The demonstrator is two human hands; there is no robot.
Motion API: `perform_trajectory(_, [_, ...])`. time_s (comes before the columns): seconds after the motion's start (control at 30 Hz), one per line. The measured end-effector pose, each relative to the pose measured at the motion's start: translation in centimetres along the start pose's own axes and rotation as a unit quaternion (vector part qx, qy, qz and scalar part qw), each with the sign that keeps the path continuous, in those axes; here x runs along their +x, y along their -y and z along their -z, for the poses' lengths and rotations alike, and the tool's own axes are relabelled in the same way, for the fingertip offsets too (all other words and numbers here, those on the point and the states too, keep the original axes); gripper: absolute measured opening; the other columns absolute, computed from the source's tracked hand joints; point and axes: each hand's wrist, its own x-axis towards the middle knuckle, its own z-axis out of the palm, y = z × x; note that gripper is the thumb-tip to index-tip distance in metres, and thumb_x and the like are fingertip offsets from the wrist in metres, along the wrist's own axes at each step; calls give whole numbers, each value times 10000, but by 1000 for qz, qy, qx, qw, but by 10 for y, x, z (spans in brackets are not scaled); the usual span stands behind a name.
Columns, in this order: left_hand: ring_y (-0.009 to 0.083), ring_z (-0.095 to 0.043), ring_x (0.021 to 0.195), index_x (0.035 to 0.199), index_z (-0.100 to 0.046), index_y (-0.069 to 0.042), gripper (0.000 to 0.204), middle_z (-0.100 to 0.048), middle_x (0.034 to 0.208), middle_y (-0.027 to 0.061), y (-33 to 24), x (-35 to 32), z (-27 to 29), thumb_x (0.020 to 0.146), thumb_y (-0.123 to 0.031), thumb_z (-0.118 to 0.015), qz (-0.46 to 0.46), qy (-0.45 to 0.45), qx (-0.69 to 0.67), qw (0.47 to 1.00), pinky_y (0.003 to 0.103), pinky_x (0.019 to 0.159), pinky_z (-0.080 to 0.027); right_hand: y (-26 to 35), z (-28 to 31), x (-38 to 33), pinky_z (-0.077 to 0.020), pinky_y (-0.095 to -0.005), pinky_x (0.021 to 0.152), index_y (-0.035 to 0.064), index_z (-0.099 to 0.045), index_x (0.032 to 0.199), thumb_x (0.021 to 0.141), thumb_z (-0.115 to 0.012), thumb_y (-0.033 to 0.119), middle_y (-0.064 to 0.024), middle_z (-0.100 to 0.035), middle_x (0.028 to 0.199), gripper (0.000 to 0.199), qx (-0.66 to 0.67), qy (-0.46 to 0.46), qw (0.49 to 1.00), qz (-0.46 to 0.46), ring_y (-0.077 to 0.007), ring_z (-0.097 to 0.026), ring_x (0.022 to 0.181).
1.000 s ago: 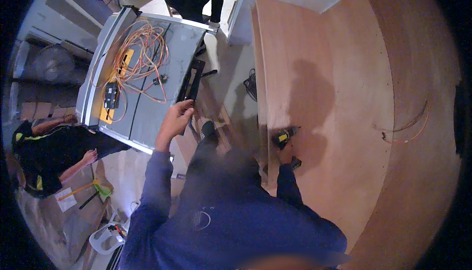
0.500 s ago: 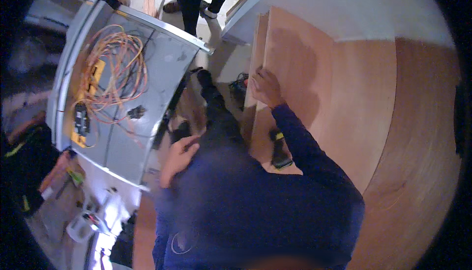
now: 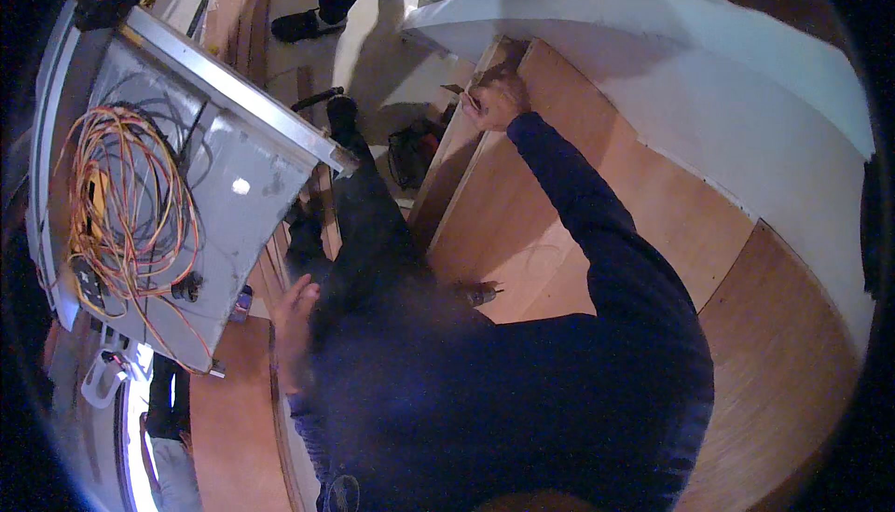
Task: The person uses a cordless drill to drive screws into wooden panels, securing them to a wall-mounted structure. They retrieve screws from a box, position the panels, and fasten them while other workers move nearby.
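- Head view: right hand, upper centre of frame, up at the far end of a narrow plywood edge. Fingers bent in close together; a thin sliver shows by the fingertips, but cannot tell whether the grip closes on it or only on the wood.
- Thin edge probably explains the choice of spot: it gives fingers something to wrap, where the broad plywood panel beside it, centre of frame, offers only a flat face.
- Right arm stretched long over that panel; torso leans along with it, presumably for reach.
- Left hand, lower left of centre, by the thigh. Grip loose, fingers extended, nothing seen in it; perhaps held out for balance.
- Drill, just below centre, seemingly lying against the panel close to the body, bit toward the right of frame. Likely parked there to spare the right hand its weight. Rear part lost in shadow.
- Orange cable coil heaped on the grey bench, left of frame. Loops bunched, presumably to keep slack off the floor.
- Metal rail runs along the bench's upper side, reading as a fixed guide or border.
- Black bag-like thing on the floor between bench and plywood, upper centre; contents too dark to tell.
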Motion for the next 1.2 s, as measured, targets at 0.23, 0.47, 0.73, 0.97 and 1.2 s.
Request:
perform_trajectory(0.23, [216, -657, 1154, 1333, -649, 23, 399, -716, 1238, 134, 1, 17, -21, 1025, -231, -667, -38, -25, -54, 998, 345, 1045, -485, -3, -1, 5, -518, -502, 689, 169, -680, 624, 845, -662, 359, -126, -632, 596, 291, -95, -5, 995, 11, -373, -635, 601])
perform_trajectory(0.47, [253, -647, 1189, 1308, -667, 20, 388, -705, 1285, 157, 33, 25, -5, 1037, -255, -629, -31, -15, -21, 999, 359, 1059, -463, -23, -18, 7, -516, -540, 658, 145, -687, 683, 839, -644, 338, -135, -657, 670, 252, -23, -23, 997, 73, -392, -639, 657])
perform_trajectory(0.73, [192, -659, 1053, 1283, -689, 1, 333, -716, 1225, 112, 101, 44, -5, 1011, -185, -643, 48, -63, -46, 996, 328, 915, -524, -7, -5, 9, -529, -554, 709, 143, -753, 834, 951, -562, 451, -149, -692, 691, 381, -173, 92, 980, 21, -395, -680, 721])
perform_trajectory(0.97, [146, -668, 963, 1299, -687, -28, 367, -722, 1181, 64, 160, 47, -9, 999, -238, -672, 101, -62, -42, 992, 285, 758, -537, 9, 21, 10, -495, -600, 800, 58, -719, 615, 988, -479, 466, -212, -655, 622, 602, -235, 273, 931, 60, -419, -656, 686])
perform_trajectory(1.2, [251, -617, 1052, 1235, -670, 29, 368, -701, 1142, 121, 174, 54, 8, 950, -204, -658, 119, -103, -108, 982, 396, 937, -488, 12, 18, -3, -425, -559, 1078, 42, -730, 617, 1024, -421, 419, -212, -677, 655, 635, -231, 288, 929, 17, -408, -664, 698])
